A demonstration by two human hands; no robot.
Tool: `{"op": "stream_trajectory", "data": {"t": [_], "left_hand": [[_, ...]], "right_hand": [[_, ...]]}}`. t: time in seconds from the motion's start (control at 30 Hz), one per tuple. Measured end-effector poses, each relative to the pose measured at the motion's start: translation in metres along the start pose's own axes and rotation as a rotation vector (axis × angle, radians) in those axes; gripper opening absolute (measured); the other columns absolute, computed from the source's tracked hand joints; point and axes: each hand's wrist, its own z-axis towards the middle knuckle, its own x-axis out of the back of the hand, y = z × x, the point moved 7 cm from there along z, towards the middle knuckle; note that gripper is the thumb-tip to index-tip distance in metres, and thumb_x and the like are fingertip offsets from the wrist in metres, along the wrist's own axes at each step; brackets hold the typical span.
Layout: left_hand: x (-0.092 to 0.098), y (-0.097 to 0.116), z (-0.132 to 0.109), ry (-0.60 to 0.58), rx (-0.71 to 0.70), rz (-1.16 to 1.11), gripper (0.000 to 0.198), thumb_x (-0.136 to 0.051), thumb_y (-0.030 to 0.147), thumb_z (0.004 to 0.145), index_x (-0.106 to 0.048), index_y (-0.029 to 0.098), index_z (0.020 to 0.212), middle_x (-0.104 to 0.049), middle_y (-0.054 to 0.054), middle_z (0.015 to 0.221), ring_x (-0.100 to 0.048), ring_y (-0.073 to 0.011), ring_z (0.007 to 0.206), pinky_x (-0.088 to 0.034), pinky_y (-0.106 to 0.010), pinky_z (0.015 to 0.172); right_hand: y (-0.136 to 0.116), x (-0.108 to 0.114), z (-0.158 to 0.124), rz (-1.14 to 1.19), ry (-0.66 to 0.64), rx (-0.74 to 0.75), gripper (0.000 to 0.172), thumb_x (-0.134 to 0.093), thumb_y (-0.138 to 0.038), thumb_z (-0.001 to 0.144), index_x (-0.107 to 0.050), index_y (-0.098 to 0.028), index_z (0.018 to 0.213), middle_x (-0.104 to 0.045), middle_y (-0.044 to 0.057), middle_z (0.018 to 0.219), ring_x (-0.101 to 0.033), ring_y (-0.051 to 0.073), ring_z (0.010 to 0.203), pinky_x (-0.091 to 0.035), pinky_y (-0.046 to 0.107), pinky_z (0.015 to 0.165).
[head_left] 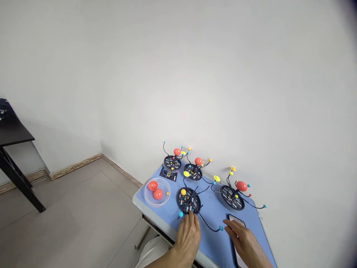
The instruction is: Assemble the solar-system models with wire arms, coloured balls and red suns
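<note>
Near the front of the blue table lies a round black base point(182, 203) with printed labels, black curved arms, a yellow ball, a yellow dish and blue balls. My left hand point(189, 232) touches its front edge, fingers together; what they grip is hidden. Close to the blue ball point(221, 228) at the end of a long arm is my right hand point(241, 236), above a phone point(236, 257), its thumb and fingers apart. To the left, a clear round tray point(150, 203) holds a red ball point(158, 194), a red half shell point(153, 185) and a small orange ball.
Three assembled models with red centre balls point(177, 152) point(198, 161) point(241, 186) stand along the back and right. A dark printed card point(170, 175) lies under the left one. A wall rises behind the table; a black table point(16, 132) stands far left.
</note>
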Motion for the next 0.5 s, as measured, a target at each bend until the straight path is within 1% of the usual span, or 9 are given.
{"op": "stream_trajectory", "data": {"t": [0.1, 0.23, 0.3, 0.43, 0.5], "left_hand": [[-0.001, 0.0, -0.001, 0.021, -0.016, 0.012, 0.043, -0.058, 0.003, 0.08, -0.068, 0.009, 0.121, -0.069, -0.02, 0.121, -0.067, -0.0287, 0.109, -0.058, -0.038, 0.087], [0.0, -0.001, -0.009, 0.064, -0.039, 0.009, 0.04, -0.06, 0.007, 0.082, -0.069, 0.011, 0.12, -0.069, -0.018, 0.12, -0.064, -0.0297, 0.112, -0.055, -0.04, 0.09], [0.005, -0.001, -0.013, 0.073, -0.071, 0.008, 0.038, -0.062, 0.009, 0.081, -0.069, 0.011, 0.119, -0.071, -0.017, 0.115, -0.064, -0.0289, 0.11, -0.054, -0.04, 0.09], [0.018, -0.003, -0.018, 0.053, -0.165, 0.0, 0.034, -0.064, 0.009, 0.08, -0.07, 0.01, 0.113, -0.072, -0.012, 0.099, -0.065, -0.0247, 0.096, -0.053, -0.036, 0.087], [0.024, -0.004, -0.019, 0.043, -0.211, -0.003, 0.031, -0.066, 0.01, 0.079, -0.071, 0.009, 0.11, -0.071, -0.012, 0.099, -0.064, -0.0241, 0.094, -0.053, -0.035, 0.086]], "right_hand": [[0.001, -0.001, -0.001, 0.002, 0.006, 0.005, 0.058, -0.031, -0.06, 0.098, -0.073, -0.02, 0.1, -0.074, 0.011, 0.081, -0.073, 0.023, 0.071, -0.057, 0.031, 0.06], [0.006, -0.003, -0.004, 0.004, 0.018, -0.005, 0.056, -0.033, -0.06, 0.098, -0.073, -0.02, 0.1, -0.075, 0.011, 0.082, -0.073, 0.023, 0.072, -0.056, 0.031, 0.061], [0.006, -0.003, -0.005, 0.012, 0.012, -0.01, 0.056, -0.034, -0.06, 0.098, -0.073, -0.021, 0.1, -0.075, 0.011, 0.084, -0.073, 0.023, 0.072, -0.056, 0.031, 0.061], [0.005, -0.002, -0.006, 0.014, -0.002, -0.015, 0.058, -0.031, -0.061, 0.098, -0.073, -0.02, 0.1, -0.074, 0.011, 0.083, -0.072, 0.023, 0.07, -0.056, 0.03, 0.059], [0.006, -0.001, -0.007, 0.007, 0.003, -0.019, 0.058, -0.031, -0.061, 0.098, -0.074, -0.021, 0.099, -0.074, 0.012, 0.084, -0.073, 0.023, 0.07, -0.056, 0.03, 0.06]]}}
